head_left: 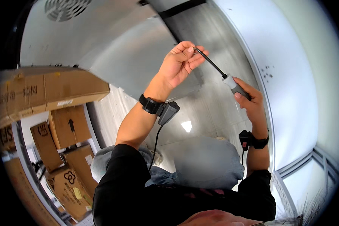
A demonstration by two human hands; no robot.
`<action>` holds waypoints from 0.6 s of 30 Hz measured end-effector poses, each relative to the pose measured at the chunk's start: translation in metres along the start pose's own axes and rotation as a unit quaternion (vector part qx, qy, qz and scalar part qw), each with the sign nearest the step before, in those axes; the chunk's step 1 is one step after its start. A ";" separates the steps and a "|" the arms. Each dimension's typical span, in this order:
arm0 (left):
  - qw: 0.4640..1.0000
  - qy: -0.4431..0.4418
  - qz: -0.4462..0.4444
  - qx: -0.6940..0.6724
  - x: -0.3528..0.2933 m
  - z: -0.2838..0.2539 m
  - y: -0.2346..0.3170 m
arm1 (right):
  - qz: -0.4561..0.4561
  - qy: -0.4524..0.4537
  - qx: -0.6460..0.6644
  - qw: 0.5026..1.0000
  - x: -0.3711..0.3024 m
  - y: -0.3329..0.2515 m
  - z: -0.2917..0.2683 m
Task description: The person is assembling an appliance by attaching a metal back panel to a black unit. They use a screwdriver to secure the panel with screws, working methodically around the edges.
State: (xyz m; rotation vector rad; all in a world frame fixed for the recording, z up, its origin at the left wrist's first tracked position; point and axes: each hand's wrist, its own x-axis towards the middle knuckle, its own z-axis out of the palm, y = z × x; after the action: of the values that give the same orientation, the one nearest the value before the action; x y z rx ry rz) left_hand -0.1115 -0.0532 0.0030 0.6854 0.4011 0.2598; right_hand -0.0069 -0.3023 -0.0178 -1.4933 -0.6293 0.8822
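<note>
While the grey metal cabinet [120,41] stood ahead to our left and the white panel [293,64] ran along our right, we worked above the pale floor [211,109] between them, with cardboard boxes [69,128] stacked well apart on our left. Our left grip [177,64] pinched the far end of the screwdriver [219,70], its other fingers loosely spread, while our right grip [254,103] was clamped on the handle [238,89]. The tool slanted in mid-air between the two.

As we judged it, doing this well called for a steady right grip, leaving the fine work to the left, with the dark shaft [211,62] lined up between them; a wavering handle could have pulled the end from the pinch. Since the left wrist device [168,112] trailed a thin cable [156,145], turning that wrist gently made sense. At the metal tip [195,48], half hidden by fingers, we could not tell whether a small part sat there; light pressure seemed wiser than a hard squeeze.
</note>
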 end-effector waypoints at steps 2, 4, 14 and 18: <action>0.999 0.004 0.031 -0.007 -0.019 -0.018 0.022 | -0.043 -0.022 -0.053 0.997 0.014 -0.017 0.023; 0.997 0.023 0.060 -0.030 -0.044 -0.027 0.039 | -0.081 -0.049 -0.103 0.990 0.023 -0.037 0.042; 0.975 0.096 0.183 -0.078 -0.153 -0.081 0.122 | -0.258 -0.111 -0.381 0.881 0.043 -0.150 0.169; 0.971 0.153 0.170 -0.071 -0.182 -0.097 0.146 | -0.370 -0.093 -0.511 0.770 0.036 -0.181 0.215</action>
State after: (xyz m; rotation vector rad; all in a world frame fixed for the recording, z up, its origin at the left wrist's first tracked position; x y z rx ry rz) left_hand -0.3315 0.0443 0.0805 0.5706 0.5542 0.7186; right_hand -0.1432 -0.1275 0.1594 -1.8202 -1.9028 -0.0241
